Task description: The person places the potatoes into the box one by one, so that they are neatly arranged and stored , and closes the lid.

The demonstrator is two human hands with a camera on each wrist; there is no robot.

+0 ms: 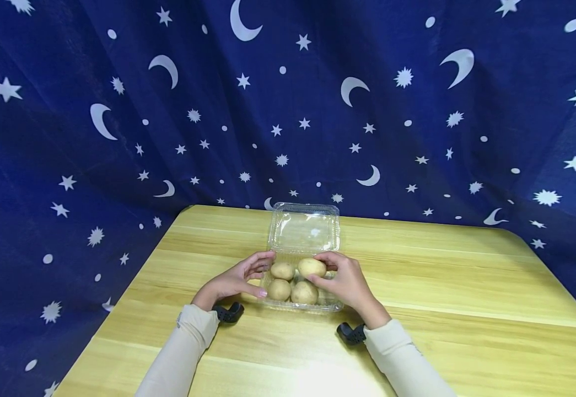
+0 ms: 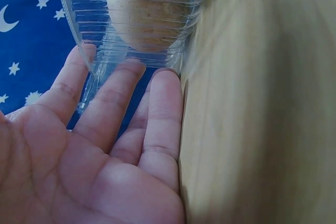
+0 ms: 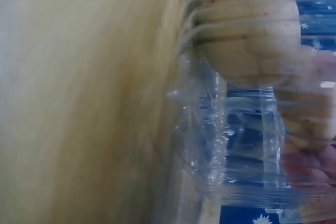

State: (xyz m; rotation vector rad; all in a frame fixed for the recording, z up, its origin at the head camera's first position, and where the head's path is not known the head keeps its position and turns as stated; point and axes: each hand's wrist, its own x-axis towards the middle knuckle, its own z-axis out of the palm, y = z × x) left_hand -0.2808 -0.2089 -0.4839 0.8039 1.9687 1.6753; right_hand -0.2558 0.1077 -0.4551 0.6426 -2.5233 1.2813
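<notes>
A clear plastic clamshell box (image 1: 329, 306) stands on the table with its lid (image 1: 303, 229) tipped back. My right hand (image 1: 347, 280) pinches a potato (image 1: 312, 268) between thumb and fingers at the box's back right. Three other potatoes lie in the tray: one at back left (image 1: 283, 271), one at front left (image 1: 279, 290), one at front centre (image 1: 305, 293). Beside the left wall is my left hand (image 1: 237, 279), its fingers straight against the ribbed plastic in the left wrist view. Through the wall, the right wrist view shows a potato (image 3: 252, 30) and part of the right hand.
The box sits on a light wooden table (image 1: 441, 275). Behind and to the left hangs a dark blue curtain (image 1: 307, 99) with white moons and stars. A black wrist device is on each arm, near the table surface.
</notes>
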